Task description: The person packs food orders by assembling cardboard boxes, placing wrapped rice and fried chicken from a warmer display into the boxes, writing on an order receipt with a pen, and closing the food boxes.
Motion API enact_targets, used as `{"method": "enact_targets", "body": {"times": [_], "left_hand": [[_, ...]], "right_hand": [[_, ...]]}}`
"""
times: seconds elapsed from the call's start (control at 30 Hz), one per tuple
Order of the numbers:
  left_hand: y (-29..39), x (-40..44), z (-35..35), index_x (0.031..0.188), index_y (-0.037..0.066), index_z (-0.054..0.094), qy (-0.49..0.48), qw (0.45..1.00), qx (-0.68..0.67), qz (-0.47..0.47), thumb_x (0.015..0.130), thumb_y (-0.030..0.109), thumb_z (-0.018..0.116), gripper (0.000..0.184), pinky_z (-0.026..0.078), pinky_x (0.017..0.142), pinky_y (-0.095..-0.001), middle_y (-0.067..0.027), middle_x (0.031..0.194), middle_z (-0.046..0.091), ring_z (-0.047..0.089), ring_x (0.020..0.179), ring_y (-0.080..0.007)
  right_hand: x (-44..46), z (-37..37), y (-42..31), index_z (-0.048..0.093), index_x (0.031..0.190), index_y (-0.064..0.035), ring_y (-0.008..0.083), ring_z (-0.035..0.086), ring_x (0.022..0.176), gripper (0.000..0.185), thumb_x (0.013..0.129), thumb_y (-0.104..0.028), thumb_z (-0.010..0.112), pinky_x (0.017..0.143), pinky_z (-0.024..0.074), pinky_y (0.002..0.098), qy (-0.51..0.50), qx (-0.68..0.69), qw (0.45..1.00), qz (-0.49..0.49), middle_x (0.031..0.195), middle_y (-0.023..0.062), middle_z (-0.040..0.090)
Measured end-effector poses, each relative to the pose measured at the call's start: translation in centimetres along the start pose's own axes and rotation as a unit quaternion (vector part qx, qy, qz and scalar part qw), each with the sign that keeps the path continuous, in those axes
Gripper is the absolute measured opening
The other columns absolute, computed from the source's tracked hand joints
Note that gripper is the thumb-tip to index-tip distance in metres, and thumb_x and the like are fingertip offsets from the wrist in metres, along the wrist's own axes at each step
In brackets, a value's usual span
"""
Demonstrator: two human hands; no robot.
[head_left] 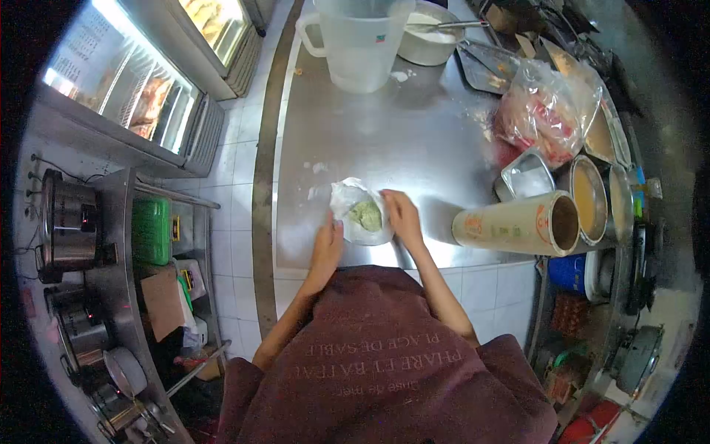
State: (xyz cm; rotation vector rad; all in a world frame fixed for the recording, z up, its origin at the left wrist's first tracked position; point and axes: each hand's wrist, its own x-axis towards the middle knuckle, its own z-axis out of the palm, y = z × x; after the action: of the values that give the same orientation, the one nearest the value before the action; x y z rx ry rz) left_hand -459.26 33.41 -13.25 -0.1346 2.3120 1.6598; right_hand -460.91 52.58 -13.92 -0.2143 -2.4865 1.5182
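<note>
Low over the steel table, a thin whitish plastic bag with crumpled edges is spread between my hands. A lump of pale green paste-like stuff sits in it; its exact kind is unclear. My left hand is closed on the bag's near left edge, thumb up along the side. At the right edge, my right hand has its fingers bent and pinched on the plastic. The fingertips of both hands are partly hidden by the bag.
A translucent jug and a white-filled pot stand at the far end. To my right are a large cardboard tube, a metal container, a yellow-filled pot and a plastic bag of reddish stuff. Cookers line the left shelf.
</note>
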Motion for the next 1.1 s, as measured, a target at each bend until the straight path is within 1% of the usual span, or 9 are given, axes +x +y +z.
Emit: {"method": "enact_targets", "body": {"times": [0.03,0.13,0.23,0.27,0.33,0.53,0.7,0.93,1.1], "left_hand": [[0.0,-0.3,-0.5,0.127,0.009,0.039,0.064,0.985,0.127,0.098,0.090,0.028,0.046,0.042,0.037,0.091,-0.0415,-0.0166,0.120,0.043,0.044,0.109,-0.0311],[2.7,1.3,-3.2,0.124,0.012,0.044,0.019,0.928,0.217,0.303,0.083,0.020,0.056,0.044,0.033,0.093,-0.0418,-0.0147,0.119,0.043,0.041,0.110,-0.0329],[3.8,3.2,-4.4,0.120,0.012,0.050,-0.086,0.850,0.374,0.361,0.078,0.018,0.059,0.043,0.028,0.098,-0.0397,-0.0096,0.118,0.047,0.040,0.113,-0.0268],[3.5,3.6,-4.7,0.115,0.013,0.053,-0.106,0.841,0.386,0.363,0.077,0.018,0.059,0.039,0.028,0.096,-0.0399,-0.0072,0.114,0.049,0.042,0.110,-0.0256],[2.6,4.2,-4.9,0.106,0.014,0.059,-0.148,0.823,0.407,0.367,0.074,0.019,0.061,0.032,0.029,0.093,-0.0404,-0.0024,0.106,0.052,0.044,0.104,-0.0232],[2.1,3.4,-5.8,0.084,0.014,0.063,-0.115,0.787,0.379,0.473,0.068,0.015,0.060,0.016,0.031,0.084,-0.0420,-0.0018,0.090,0.052,0.047,0.095,-0.0199],[1.0,2.6,-5.6,0.084,0.016,0.063,-0.094,0.759,0.341,0.547,0.067,0.011,0.058,0.018,0.031,0.088,-0.0420,-0.0013,0.092,0.051,0.047,0.095,-0.0188],[1.5,3.4,-5.5,0.085,0.015,0.062,-0.097,0.740,0.326,0.581,0.067,0.010,0.058,0.019,0.033,0.089,-0.0427,-0.0018,0.094,0.051,0.047,0.098,-0.0188],[2.9,5.3,-4.2,0.086,0.012,0.058,-0.153,0.745,0.329,0.560,0.073,0.014,0.060,0.012,0.027,0.097,-0.0498,-0.0054,0.109,0.050,0.042,0.114,-0.0241]], "right_hand": [[-0.5,-1.2,-1.4,0.059,0.090,0.0027,0.0287,0.056,0.078,0.020,0.087,-0.014,0.049,0.071,0.0442,0.0337,0.017,-0.004,1.000,0.017,0.086,0.0155,0.057],[-3.1,-2.9,-2.2,0.059,0.086,0.0002,0.0244,0.052,0.072,0.011,0.080,-0.010,0.058,0.067,0.0425,0.0322,-0.006,-0.013,1.000,0.003,0.079,0.0104,0.054],[-5.3,-2.3,-2.4,0.059,0.087,-0.0014,0.0234,0.051,0.077,0.012,0.078,-0.009,0.061,0.069,0.0415,0.0317,-0.022,-0.121,0.988,-0.094,0.080,0.0085,0.052],[-6.0,-2.2,-2.7,0.059,0.089,-0.0029,0.0241,0.049,0.082,0.014,0.076,-0.009,0.063,0.073,0.0408,0.0320,-0.041,-0.125,0.990,-0.047,0.084,0.0080,0.050],[-6.2,-1.7,-2.2,0.058,0.089,-0.0028,0.0251,0.049,0.082,0.016,0.075,-0.009,0.063,0.072,0.0412,0.0331,-0.036,-0.129,0.988,-0.074,0.086,0.0085,0.049],[-7.3,-2.2,-1.8,0.058,0.091,-0.0037,0.0264,0.049,0.082,0.020,0.073,-0.008,0.065,0.069,0.0429,0.0340,-0.075,-0.176,0.979,-0.075,0.091,0.0104,0.048],[-7.0,-1.6,-5.8,0.056,0.095,-0.0054,0.0265,0.049,0.083,0.024,0.072,-0.006,0.065,0.072,0.0434,0.0348,-0.057,-0.106,0.990,-0.079,0.091,0.0106,0.048],[-7.1,0.1,-4.6,0.055,0.088,-0.0049,0.0262,0.048,0.083,0.020,0.071,-0.009,0.066,0.071,0.0428,0.0347,-0.091,-0.167,0.977,-0.093,0.092,0.0080,0.049],[-7.2,-0.1,-4.4,0.052,0.089,-0.0030,0.0283,0.049,0.083,0.018,0.074,-0.008,0.061,0.074,0.0412,0.0352,-0.096,-0.188,0.972,-0.102,0.085,0.0094,0.053]]}}
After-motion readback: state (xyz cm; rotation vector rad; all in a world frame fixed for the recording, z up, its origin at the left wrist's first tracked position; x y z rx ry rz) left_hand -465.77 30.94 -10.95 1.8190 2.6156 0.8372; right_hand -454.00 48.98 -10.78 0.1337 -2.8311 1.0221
